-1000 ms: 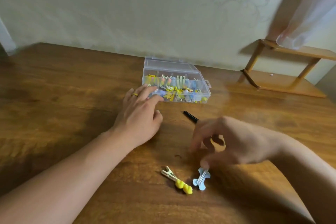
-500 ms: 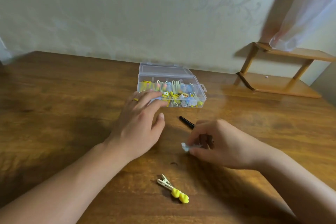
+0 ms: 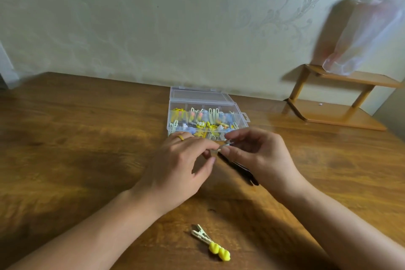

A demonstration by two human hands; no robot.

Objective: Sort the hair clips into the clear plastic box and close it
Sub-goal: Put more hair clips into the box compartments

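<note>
The clear plastic box (image 3: 238,109) stands open on the wooden table, its lid laid back toward the wall, with several yellow, blue and pale clips inside. Just in front of it my right hand (image 3: 260,155) and my left hand (image 3: 182,166) meet, both pinching a small light blue clip (image 3: 225,146) between their fingertips. My left hand wears a yellow ring. A black clip (image 3: 241,170) lies on the table, partly hidden under my right hand. A yellow clip (image 3: 211,244) with a pale metal jaw lies near the front edge.
A small two-tier wooden shelf (image 3: 337,103) stands at the back right, with a translucent plastic bag (image 3: 363,35) above it. The wall runs close behind the box. The wooden table (image 3: 76,149) stretches left of my hands.
My right hand picked the light blue clip off the table and carried it up toward the box. My left hand drew back from the box and now pinches the same clip.
</note>
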